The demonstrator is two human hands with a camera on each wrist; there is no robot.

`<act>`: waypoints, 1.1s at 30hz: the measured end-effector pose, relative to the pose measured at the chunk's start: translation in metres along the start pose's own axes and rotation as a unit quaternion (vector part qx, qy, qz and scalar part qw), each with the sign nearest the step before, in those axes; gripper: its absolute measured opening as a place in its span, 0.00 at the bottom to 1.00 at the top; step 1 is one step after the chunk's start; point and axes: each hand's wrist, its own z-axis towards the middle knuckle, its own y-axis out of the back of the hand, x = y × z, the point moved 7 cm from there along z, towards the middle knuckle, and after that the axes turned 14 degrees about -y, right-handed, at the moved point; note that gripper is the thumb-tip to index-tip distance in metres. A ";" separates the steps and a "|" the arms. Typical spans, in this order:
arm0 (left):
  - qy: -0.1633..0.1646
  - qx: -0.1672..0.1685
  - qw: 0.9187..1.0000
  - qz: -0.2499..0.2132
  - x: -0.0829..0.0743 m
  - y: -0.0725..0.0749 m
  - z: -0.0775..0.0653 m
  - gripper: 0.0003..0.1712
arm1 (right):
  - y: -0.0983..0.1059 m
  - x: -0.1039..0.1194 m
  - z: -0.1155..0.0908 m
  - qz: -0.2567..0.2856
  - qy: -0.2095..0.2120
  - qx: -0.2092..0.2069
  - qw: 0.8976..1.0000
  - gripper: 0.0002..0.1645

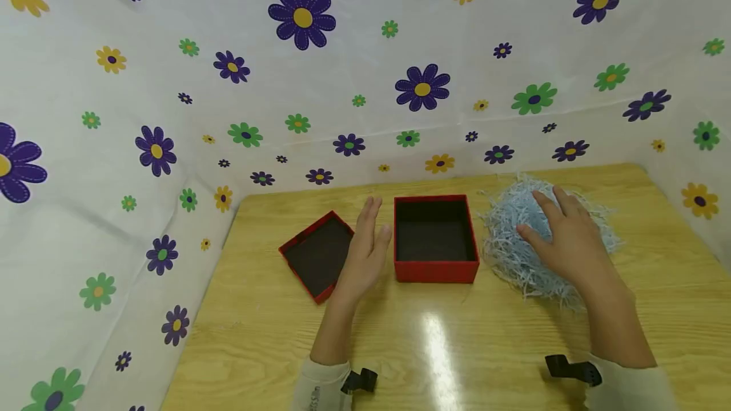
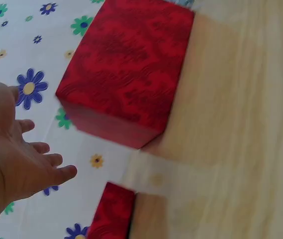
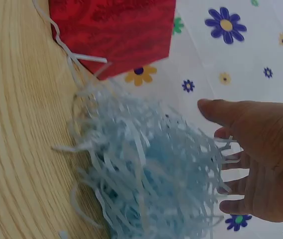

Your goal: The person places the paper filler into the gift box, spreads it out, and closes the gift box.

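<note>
A red box (image 1: 436, 271) with a dark inside stands uncovered in the middle of the table; its patterned side (image 2: 131, 59) fills much of the left wrist view. Left of it lies its shallow red lid (image 1: 311, 255), inside up and turned at an angle. My left hand (image 1: 363, 259), fingers straight and empty, is between lid and box, overlapping the lid's right side in the head view. A heap of pale blue shredded paper (image 1: 514, 252) sits right of the box. Over its right part my right hand (image 1: 568, 243) spreads its fingers, with fingertips at the strands (image 3: 156, 169) in the right wrist view.
The wooden table (image 1: 251, 328) ends at a white flowered cloth (image 1: 354, 81) behind and at both sides. A few loose paper strands lie around the heap. Black straps circle both wrists near the sleeves.
</note>
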 end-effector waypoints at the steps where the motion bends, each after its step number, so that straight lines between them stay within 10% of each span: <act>1: -0.002 -0.006 1.000 -0.022 0.000 -0.004 0.001 0.34 | 0.003 -0.004 0.001 0.004 -0.005 0.001 1.000 0.48; 22: 0.071 -0.126 0.942 -0.304 0.039 -0.054 -0.016 0.29 | -0.002 -0.059 0.009 0.039 -0.061 -0.014 0.997 0.23; 33: 0.075 -0.086 0.937 -0.331 0.044 -0.049 -0.013 0.28 | 0.016 -0.051 0.003 0.055 -0.067 -0.080 0.993 0.19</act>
